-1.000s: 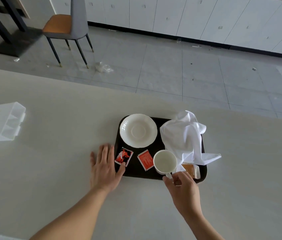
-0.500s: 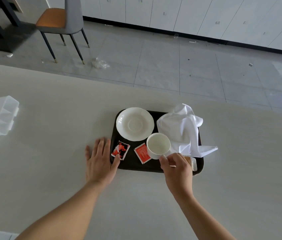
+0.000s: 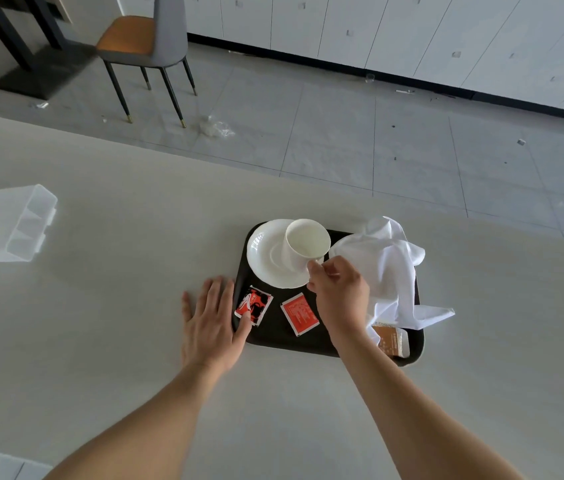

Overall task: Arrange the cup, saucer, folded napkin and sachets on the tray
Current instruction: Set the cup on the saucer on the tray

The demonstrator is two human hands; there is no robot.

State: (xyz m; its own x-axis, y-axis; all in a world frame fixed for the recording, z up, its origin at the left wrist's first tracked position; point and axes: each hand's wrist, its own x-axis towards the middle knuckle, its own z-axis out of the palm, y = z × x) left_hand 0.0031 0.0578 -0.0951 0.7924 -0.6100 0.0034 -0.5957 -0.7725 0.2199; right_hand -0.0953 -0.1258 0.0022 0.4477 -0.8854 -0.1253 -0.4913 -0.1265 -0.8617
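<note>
Clear plastic container (image 3: 8, 225): far left of the table (image 3: 100, 306), bare surface between it and the tray. Left hand (image 3: 213, 320): flat, fingers spread, thumb on the tray (image 3: 273, 336) left rim. Saucer (image 3: 266, 261): tray's far-left corner. Cup (image 3: 304, 245): over the saucer, mouth up, tilted; right hand (image 3: 339, 292) pinches its handle. Two red sachets (image 3: 299, 314): near side. Napkin (image 3: 387, 268): crumpled, overhanging the right rim.

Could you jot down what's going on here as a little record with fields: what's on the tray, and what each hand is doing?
tray: black, on a pale table
cup: white, empty, tilted over the saucer
right hand: holding the cup by its handle side
left hand: flat on the table, thumb on the tray's edge
napkin: white, crumpled, not folded
sachets: red-black, red, orange partly under the napkin
</note>
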